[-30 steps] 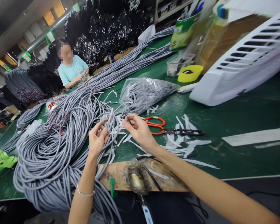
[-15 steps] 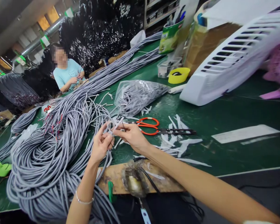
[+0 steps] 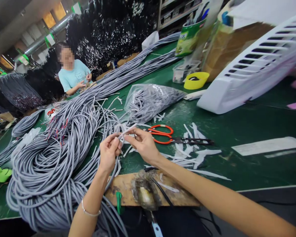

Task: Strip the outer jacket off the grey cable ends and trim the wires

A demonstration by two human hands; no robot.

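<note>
Presently, left of the scissors (image 3: pixel 179 140), the left hand (image 3: pixel 109 152) and right hand (image 3: pixel 145 146) pinch a pale strand (image 3: pixel 128 130) (apparently a cable end, partly obscured).

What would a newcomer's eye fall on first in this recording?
Probably the big heap of grey cables, sprawling over the left side of the green table. Next, the orange-handled scissors, lying beyond the right hand, blades among white scraps. At centre, the left hand meets the right at a pale cable end.
</note>
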